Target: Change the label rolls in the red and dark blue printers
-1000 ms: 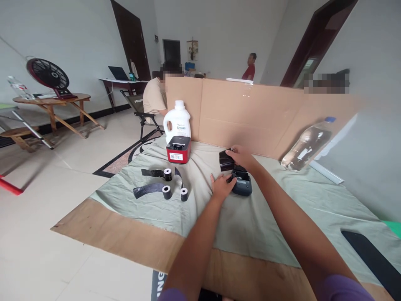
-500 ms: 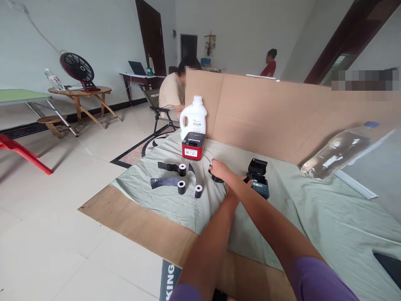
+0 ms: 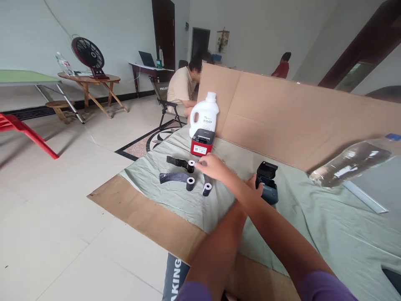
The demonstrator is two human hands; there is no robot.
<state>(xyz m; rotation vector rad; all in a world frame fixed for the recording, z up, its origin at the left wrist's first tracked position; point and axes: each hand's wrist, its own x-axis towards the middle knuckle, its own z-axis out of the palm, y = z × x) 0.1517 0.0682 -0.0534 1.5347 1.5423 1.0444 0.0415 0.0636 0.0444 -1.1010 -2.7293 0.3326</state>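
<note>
My arms cross. My left hand (image 3: 255,186) grips the left side of a small dark device (image 3: 270,194) with a raised lid. My right hand (image 3: 213,166) reaches across to the left, its fingers drawn together beside a small black roll with a white core (image 3: 191,166); what is between the fingertips is too small to make out. Unrolled black strip lies left of this roll. A second black roll (image 3: 190,184) has a dark strip (image 3: 173,178) trailing left. The third roll (image 3: 206,189) stands just below my right hand, its strip partly hidden.
Behind my right hand stand a red and black box-shaped device (image 3: 202,144) and a white jug (image 3: 205,115). A cardboard panel (image 3: 266,108) borders the back of the green cloth (image 3: 328,217). At right leans a large clear bottle (image 3: 351,163). Two people are beyond the panel.
My right hand has moved left, from a black object to beside the rolls; that object no longer shows. My left hand stays at the dark device. The whole view has shifted slightly.
</note>
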